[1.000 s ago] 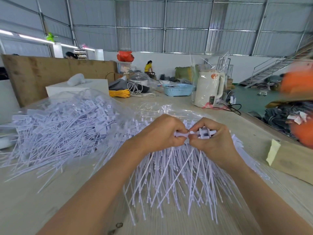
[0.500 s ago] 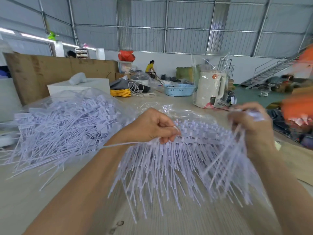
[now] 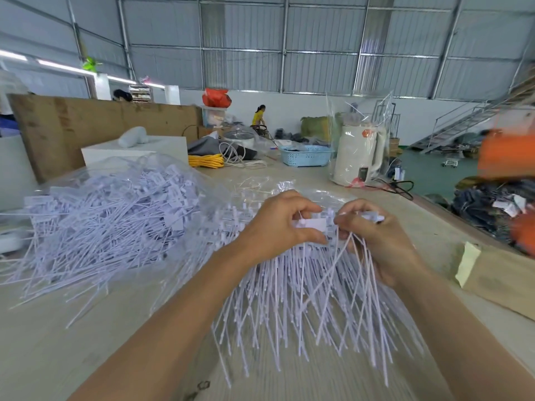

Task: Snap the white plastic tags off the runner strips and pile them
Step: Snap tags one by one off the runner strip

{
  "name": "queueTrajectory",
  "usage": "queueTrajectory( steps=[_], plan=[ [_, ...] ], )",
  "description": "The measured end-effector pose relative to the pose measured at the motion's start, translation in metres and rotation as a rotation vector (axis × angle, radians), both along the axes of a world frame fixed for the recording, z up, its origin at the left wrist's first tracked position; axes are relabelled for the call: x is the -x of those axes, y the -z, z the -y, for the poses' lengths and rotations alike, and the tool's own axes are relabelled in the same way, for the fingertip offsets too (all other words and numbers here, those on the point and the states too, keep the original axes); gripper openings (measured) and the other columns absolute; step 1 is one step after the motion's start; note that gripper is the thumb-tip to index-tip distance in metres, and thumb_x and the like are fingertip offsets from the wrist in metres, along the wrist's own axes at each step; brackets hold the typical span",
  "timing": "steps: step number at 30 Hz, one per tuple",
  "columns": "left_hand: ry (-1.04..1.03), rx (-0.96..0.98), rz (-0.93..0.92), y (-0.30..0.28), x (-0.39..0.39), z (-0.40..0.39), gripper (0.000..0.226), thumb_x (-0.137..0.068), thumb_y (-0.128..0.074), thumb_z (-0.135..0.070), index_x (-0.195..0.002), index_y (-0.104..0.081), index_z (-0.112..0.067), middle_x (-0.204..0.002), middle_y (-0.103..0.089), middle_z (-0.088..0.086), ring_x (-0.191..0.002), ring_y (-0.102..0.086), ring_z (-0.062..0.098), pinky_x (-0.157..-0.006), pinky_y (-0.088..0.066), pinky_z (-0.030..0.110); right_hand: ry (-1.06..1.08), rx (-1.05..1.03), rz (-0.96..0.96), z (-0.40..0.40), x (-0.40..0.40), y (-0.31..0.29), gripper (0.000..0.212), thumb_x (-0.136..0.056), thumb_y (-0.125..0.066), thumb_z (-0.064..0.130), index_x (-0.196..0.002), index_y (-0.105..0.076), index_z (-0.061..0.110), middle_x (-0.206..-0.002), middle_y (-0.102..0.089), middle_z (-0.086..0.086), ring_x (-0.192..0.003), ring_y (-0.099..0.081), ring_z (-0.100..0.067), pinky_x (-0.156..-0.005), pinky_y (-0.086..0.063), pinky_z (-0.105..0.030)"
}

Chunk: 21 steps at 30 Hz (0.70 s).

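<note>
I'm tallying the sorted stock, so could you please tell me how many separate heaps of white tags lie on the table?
2: a loose heap at left, and a fanned heap under both hands.

Head-worn camera looks forward-down, close over table [image 3: 72,342].

Tag pile [image 3: 110,215] left of runner strips [image 3: 304,299], kettle [image 3: 357,154] behind

This is a big factory hall: corrugated metal walls [image 3: 318,39], a steel staircase [image 3: 463,123], a long table [image 3: 58,342] with heaped plastic tags [image 3: 101,215].
</note>
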<state>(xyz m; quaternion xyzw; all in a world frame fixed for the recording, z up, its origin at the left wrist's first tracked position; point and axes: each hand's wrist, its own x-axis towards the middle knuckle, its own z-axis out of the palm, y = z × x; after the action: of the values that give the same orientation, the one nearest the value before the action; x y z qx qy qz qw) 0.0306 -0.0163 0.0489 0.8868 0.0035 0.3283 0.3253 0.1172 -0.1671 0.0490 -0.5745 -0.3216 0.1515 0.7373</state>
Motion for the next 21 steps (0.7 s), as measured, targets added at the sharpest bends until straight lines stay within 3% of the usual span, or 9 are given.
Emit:
queueTrajectory(
  steps=[6,9,11,14,18,21],
  plan=[
    [0.055,-0.011,-0.165,-0.010,0.009,0.009,0.071,-0.071,-0.081,-0.019,-0.130,-0.043,-0.027,-0.097,-0.046,-0.010,-0.082,-0.051,0.009,-0.077,-0.048,0.027,0.000,0.070,0.186,-0.004,0.003,0.007,0.020,-0.079,-0.071,0.002,-0.067,-0.065,0.018,-0.061,-0.059,0.001,-0.048,-0.051,-0.010,-0.043,-0.042,-0.020],
    [0.122,0.024,-0.203,-0.014,0.015,0.010,0.071,-0.078,-0.073,-0.004,-0.134,-0.034,-0.026,-0.102,-0.044,-0.004,-0.083,-0.054,0.016,-0.076,-0.053,0.038,-0.024,0.141,0.310,-0.005,0.008,0.009,0.010,-0.074,-0.078,0.020,-0.073,-0.068,0.018,-0.067,-0.060,0.006,-0.051,-0.049,-0.007,-0.044,-0.040,-0.018],
    [0.144,0.028,-0.209,-0.015,0.017,0.010,0.069,-0.081,-0.066,0.002,-0.135,-0.032,-0.024,-0.104,-0.043,-0.001,-0.082,-0.055,0.017,-0.072,-0.053,0.041,-0.044,0.151,0.332,-0.006,0.010,0.011,0.023,-0.066,-0.079,0.033,-0.080,-0.070,0.017,-0.075,-0.066,0.007,-0.061,-0.058,-0.007,-0.053,-0.046,-0.018],
    [0.151,0.023,-0.193,-0.013,0.016,0.011,0.068,-0.081,-0.064,0.003,-0.134,-0.032,-0.023,-0.106,-0.042,0.001,-0.083,-0.055,0.016,-0.072,-0.052,0.042,-0.070,0.141,0.358,-0.009,0.012,0.013,0.036,-0.059,-0.080,0.033,-0.087,-0.072,0.012,-0.088,-0.072,0.001,-0.076,-0.066,-0.011,-0.064,-0.049,-0.018],
    [0.178,0.103,-0.131,-0.011,0.017,0.009,0.064,-0.078,-0.073,-0.005,-0.127,-0.039,-0.027,-0.106,-0.045,-0.001,-0.089,-0.059,0.020,-0.082,-0.055,0.042,-0.092,0.086,0.302,-0.009,0.010,0.012,0.023,-0.058,-0.081,0.023,-0.078,-0.072,0.014,-0.071,-0.069,0.002,-0.056,-0.060,-0.006,-0.050,-0.044,-0.014],
    [0.099,0.054,-0.098,-0.011,0.015,0.005,0.052,-0.073,-0.079,-0.010,-0.114,-0.052,-0.028,-0.099,-0.056,-0.006,-0.087,-0.060,0.012,-0.078,-0.053,0.028,-0.064,-0.016,0.223,-0.009,0.005,0.012,0.011,-0.065,-0.080,0.012,-0.071,-0.071,0.012,-0.061,-0.065,0.002,-0.048,-0.056,-0.007,-0.046,-0.042,-0.014]
  ],
)
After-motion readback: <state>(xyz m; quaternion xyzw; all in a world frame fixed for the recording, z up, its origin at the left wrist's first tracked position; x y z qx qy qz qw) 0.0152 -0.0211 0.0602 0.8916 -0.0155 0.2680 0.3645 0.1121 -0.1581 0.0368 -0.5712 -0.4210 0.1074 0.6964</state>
